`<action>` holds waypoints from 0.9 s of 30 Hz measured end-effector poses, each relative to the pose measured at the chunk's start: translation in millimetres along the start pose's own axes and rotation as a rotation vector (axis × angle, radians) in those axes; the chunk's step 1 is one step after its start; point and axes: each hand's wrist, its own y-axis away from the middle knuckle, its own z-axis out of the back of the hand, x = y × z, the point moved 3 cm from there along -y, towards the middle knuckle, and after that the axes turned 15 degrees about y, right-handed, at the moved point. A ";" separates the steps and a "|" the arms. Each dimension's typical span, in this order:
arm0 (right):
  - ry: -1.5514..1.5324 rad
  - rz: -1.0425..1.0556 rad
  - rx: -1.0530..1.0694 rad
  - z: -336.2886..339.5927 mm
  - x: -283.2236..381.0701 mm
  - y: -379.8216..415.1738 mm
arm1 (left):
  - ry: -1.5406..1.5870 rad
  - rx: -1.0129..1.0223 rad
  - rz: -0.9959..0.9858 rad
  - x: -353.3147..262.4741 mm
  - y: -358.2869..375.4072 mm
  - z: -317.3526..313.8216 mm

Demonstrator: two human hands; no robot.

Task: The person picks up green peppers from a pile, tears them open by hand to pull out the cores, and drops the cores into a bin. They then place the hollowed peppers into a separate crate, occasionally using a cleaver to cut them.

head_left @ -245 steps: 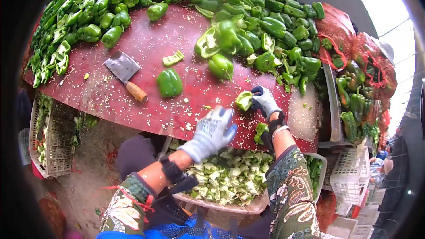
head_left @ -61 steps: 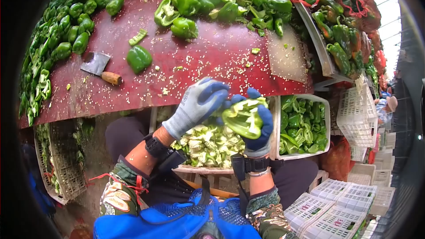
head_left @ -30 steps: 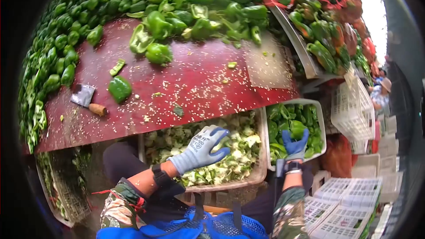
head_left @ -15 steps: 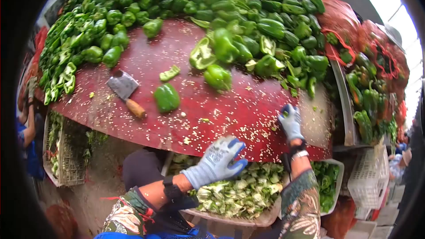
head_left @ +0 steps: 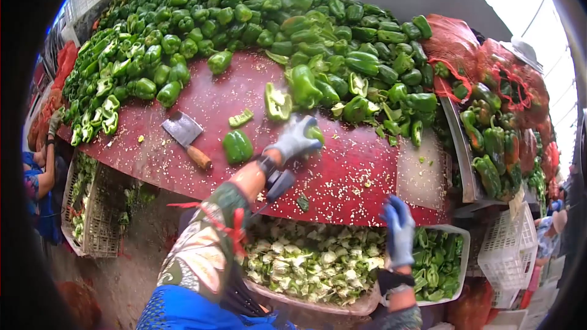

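Note:
My left hand (head_left: 295, 139), in a grey glove with blue fingertips, reaches over the red tabletop (head_left: 342, 177) and closes around a green bell pepper (head_left: 315, 134). Most of that pepper is covered by the glove. Just beyond it lies a cut pepper half (head_left: 278, 102), its pale inside showing. A whole green pepper (head_left: 238, 146) and a cut pepper strip (head_left: 241, 118) sit to the left. My right hand (head_left: 399, 232) hovers near the table's front edge, fingers stretched upward, with nothing visible in it.
A cleaver (head_left: 183, 134) with a wooden handle lies on the table's left part. Green peppers (head_left: 208, 24) are heaped along the back. Below the front edge stand a bin of pepper cores (head_left: 318, 263) and a bin of green pieces (head_left: 437, 263). Another person's arm (head_left: 46, 171) shows at left.
My left hand has moved forward from the front edge and taken hold of a pepper. My right hand has drawn back toward the bins, and a small green piece now lies near the front edge.

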 end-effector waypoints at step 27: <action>-0.661 -0.150 0.302 -149.1 56.4 81.9 | 0.958 0.299 -0.183 -47.9 195.0 9.7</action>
